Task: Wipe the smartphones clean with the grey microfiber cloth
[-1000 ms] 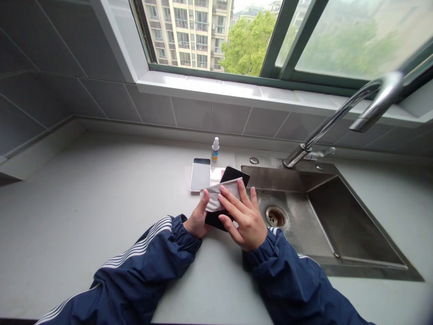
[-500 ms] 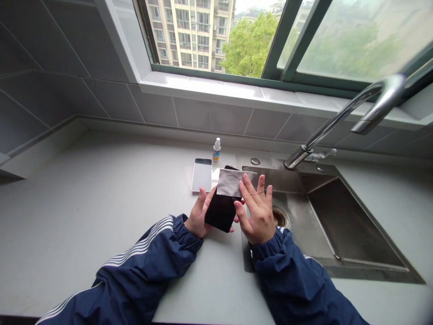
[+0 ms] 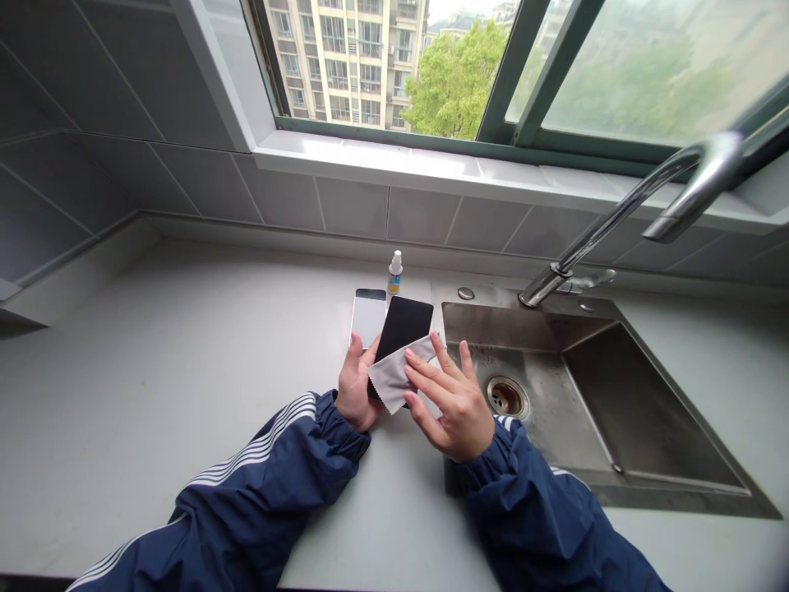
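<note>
My left hand (image 3: 356, 386) grips a black smartphone (image 3: 402, 327) from below, holding it tilted a little above the counter with its dark glass face up. My right hand (image 3: 449, 407) presses a grey microfibre cloth (image 3: 393, 378) with a zigzag edge against the phone's lower end, and that end is hidden under the cloth and fingers. A second phone (image 3: 368, 317) with a pale, shiny face lies flat just behind my left hand. A small spray bottle (image 3: 394, 274) stands upright behind both phones.
A stainless steel sink (image 3: 493, 327) with a drain lies right of my right hand, and a chrome mixer tap (image 3: 622, 222) arches above it. The pale countertop (image 3: 185, 345) stretches left. Grey wall tiles and a window sill run along the back.
The cloth has moved from the phone's upper end down to its lower end, uncovering the dark glass. My right hand has shifted down and left with it.
</note>
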`<move>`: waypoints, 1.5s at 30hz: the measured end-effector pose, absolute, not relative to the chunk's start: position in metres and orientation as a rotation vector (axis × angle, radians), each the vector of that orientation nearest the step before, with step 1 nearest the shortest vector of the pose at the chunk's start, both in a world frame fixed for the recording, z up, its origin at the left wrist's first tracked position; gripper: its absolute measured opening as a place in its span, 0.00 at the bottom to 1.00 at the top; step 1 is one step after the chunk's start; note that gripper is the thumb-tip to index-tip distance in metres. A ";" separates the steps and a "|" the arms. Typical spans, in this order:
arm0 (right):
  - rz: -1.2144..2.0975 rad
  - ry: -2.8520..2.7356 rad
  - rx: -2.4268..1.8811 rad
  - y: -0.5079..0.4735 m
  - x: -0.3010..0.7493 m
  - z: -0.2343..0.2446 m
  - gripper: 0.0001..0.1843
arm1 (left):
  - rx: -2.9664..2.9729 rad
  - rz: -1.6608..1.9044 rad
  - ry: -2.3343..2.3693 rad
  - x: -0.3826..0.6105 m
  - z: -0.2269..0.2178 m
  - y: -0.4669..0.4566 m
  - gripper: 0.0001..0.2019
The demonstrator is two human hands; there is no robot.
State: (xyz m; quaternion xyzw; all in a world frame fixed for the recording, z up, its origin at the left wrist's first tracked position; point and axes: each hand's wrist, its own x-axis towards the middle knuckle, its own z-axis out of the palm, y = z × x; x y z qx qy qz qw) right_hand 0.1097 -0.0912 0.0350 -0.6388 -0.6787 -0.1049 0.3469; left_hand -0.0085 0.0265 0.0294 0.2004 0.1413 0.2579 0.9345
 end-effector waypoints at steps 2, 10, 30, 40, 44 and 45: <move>-0.237 -1.849 -1.618 -0.092 0.107 0.035 0.16 | 0.394 0.531 0.331 -0.010 0.031 0.027 0.38; -0.168 -2.060 -1.741 -0.092 0.094 0.028 0.33 | 0.453 0.506 0.293 -0.009 0.031 0.025 0.38; -0.358 -1.648 -1.974 -0.089 0.113 0.030 0.41 | 0.962 0.411 0.134 -0.013 0.024 0.012 0.35; -0.265 -1.832 -1.881 -0.091 0.097 0.028 0.42 | 1.065 0.564 0.225 -0.009 -0.001 0.014 0.37; -0.217 -1.882 -1.870 -0.093 0.090 0.025 0.42 | 0.833 0.496 0.240 -0.009 0.003 0.014 0.40; -0.202 -1.893 -1.866 -0.093 0.089 0.025 0.41 | 0.768 0.468 0.239 -0.010 0.005 0.014 0.40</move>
